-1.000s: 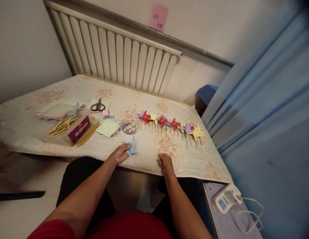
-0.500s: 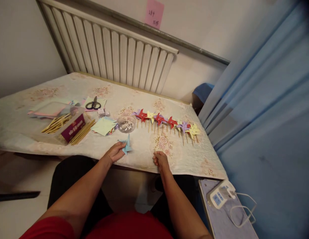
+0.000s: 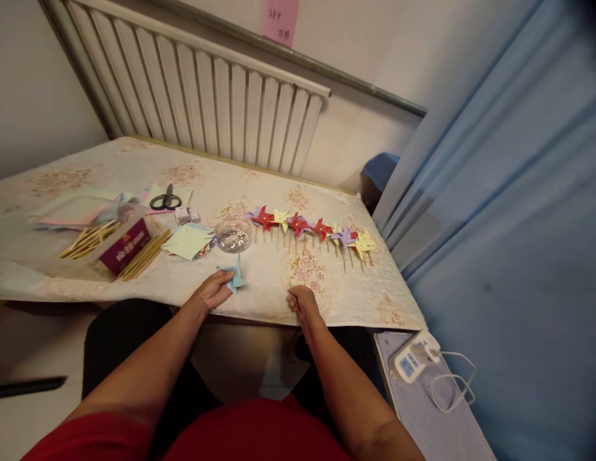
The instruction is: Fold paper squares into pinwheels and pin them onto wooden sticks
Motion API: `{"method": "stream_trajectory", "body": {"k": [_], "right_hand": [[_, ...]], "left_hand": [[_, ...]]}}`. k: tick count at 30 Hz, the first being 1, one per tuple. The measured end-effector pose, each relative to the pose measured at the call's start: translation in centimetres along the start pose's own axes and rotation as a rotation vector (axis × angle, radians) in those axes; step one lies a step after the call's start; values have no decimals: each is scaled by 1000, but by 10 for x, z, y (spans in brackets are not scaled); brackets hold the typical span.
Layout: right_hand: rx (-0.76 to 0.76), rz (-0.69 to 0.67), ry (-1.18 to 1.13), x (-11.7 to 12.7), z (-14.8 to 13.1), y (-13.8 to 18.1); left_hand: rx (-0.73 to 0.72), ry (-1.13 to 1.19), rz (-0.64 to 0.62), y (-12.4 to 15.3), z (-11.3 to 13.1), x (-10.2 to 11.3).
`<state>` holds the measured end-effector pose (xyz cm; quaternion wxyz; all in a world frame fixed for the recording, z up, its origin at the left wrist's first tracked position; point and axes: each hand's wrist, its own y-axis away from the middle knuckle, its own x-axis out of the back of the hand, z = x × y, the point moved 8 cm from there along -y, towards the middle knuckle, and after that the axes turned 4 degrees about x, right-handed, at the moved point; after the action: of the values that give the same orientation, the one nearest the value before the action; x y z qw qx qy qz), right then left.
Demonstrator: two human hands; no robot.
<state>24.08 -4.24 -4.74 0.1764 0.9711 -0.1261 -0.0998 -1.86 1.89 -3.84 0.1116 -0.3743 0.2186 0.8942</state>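
My left hand (image 3: 214,288) rests on the table's front edge and grips a light blue folded paper pinwheel (image 3: 236,277). My right hand (image 3: 301,299) lies a little to the right, fingers curled shut on a thin wooden stick that barely shows. Behind the hands stands a small clear bowl (image 3: 233,235) of shiny pins. A row of several finished paper pinwheels on sticks (image 3: 308,228), red, yellow and purple, runs to the right of the bowl.
The flowered tablecloth (image 3: 134,173) carries a box with wooden sticks (image 3: 116,244), coloured paper squares (image 3: 188,241), scissors (image 3: 164,200) and flat paper sheets (image 3: 77,211). A radiator (image 3: 201,96) stands behind. A blue curtain (image 3: 509,192) hangs right; a power strip (image 3: 413,362) lies lower right.
The view has drifted, so everything sits lower left in the picture. Both hands stay at the table's front edge with the same hold.
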Motion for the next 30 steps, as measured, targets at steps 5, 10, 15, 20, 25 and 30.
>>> {"method": "stream_trajectory", "body": {"k": [5,10,15,20,25,30], "right_hand": [[18,9,-20,1,-2,2],[36,44,-22,2,-2,3],[44,92,-12,2,-1,1],[18,74,3,1,-1,-1],[14,41,-8,0,-4,2],[11,42,-18,1,-3,2]], "left_hand": [[-11,1,13,-2,1,2],[-13,0,-13,-5,0,5],[-23,-13,-51,-6,0,4],[-6,-6,-61,-6,-2,3],[11,21,-64,-4,-3,-1],[7,40,-51,-3,-3,0]]}}
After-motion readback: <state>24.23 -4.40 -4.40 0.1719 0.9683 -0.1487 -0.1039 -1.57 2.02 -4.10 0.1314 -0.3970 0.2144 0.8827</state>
